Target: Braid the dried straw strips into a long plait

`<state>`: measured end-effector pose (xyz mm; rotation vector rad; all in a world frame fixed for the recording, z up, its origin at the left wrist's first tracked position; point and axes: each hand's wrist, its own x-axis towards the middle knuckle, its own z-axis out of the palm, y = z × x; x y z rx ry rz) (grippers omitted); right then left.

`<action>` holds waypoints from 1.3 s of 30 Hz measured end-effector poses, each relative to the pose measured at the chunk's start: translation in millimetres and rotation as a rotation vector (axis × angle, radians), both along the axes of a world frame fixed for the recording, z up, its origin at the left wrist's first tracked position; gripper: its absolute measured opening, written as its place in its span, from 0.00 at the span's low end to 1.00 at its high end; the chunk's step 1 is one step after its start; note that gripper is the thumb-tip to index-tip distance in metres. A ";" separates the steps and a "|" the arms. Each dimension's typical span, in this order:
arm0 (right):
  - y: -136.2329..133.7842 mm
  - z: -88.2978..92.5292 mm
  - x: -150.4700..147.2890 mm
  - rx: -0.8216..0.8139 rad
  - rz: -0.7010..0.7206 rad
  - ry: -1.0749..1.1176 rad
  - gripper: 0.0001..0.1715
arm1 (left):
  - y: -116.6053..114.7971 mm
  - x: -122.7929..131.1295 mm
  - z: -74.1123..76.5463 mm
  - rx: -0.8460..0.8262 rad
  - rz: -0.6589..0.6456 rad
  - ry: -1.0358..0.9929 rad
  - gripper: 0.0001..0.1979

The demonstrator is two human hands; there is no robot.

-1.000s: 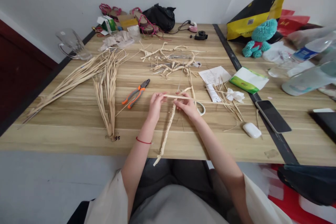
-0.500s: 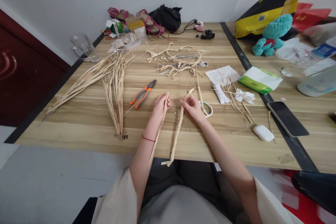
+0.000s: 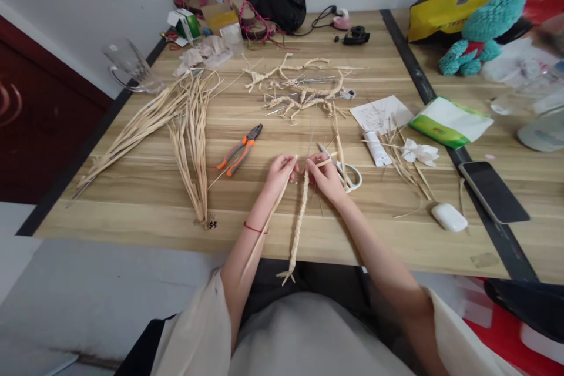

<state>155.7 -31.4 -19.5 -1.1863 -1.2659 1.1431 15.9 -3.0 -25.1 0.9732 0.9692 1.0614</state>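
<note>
R hand (image 3: 325, 175) on straw braid (image 3: 300, 217), L hand (image 3: 279, 175) on loose strip (image 3: 277, 202)

Clock is centred btwn the hands, 12 = away from wearer. Straw braid's top sits in R fingertips; the rest runs to 6 o'clock, splayed end poking past the near edge of the wood table (image 3: 335, 247). R grip is narrow, thumb + fingertips pinching the braid; a flat end sticks out at approx 2, over the hand. L hand, at 9 w/ a small gap to R, is narrow too: fingertips hold the loose strip's upper end, which trails to 7 along the forearm, across the red wristband (image 3: 255, 228).

Scissors (image 3: 359, 171) at 3, just beside R hand, w/ a thin strand lying across. Orange-handled pliers (image 3: 249, 138) btwn 9 & 10, near L hand; straw bundle (image 3: 200, 147) same dir., beyond them. At 12, well apart from hands: woven straw pieces (image 3: 326, 94) w/ thin metal rods in among them.

R side: white tube (image 3: 378, 148) btwn 2 & 3, touching the paper (image 3: 376, 110); phone (image 3: 493, 191) far out at 3; white case (image 3: 449, 217) btwn 3 & 4. Back of table: glass mug (image 3: 127, 61) at 10, black bag (image 3: 279, 3) just shy of 12, teal doll (image 3: 493, 14) at 2.
</note>
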 end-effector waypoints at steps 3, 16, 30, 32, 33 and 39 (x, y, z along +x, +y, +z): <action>2.2 -0.9 0.8 -0.018 0.014 -0.043 0.17 | 0.3 3.8 -4.7 0.040 -0.018 0.064 0.14; 14.8 11.9 3.0 -0.164 0.104 -0.109 0.21 | 24.9 14.1 -13.4 0.272 -0.119 0.265 0.10; 28.1 5.7 -13.5 -0.111 -0.059 -0.247 0.20 | 23.5 7.9 -7.4 0.192 -0.072 0.210 0.11; 25.4 4.3 -15.5 -0.081 -0.088 -0.276 0.19 | 24.0 7.1 -9.3 0.185 -0.067 0.215 0.12; 24.8 3.6 -16.0 -0.074 -0.093 -0.278 0.18 | 24.1 6.8 -10.3 0.177 -0.067 0.208 0.12; 25.9 0.3 -16.8 -0.094 -0.083 -0.178 0.18 | 22.1 4.5 -11.2 0.149 -0.079 0.159 0.12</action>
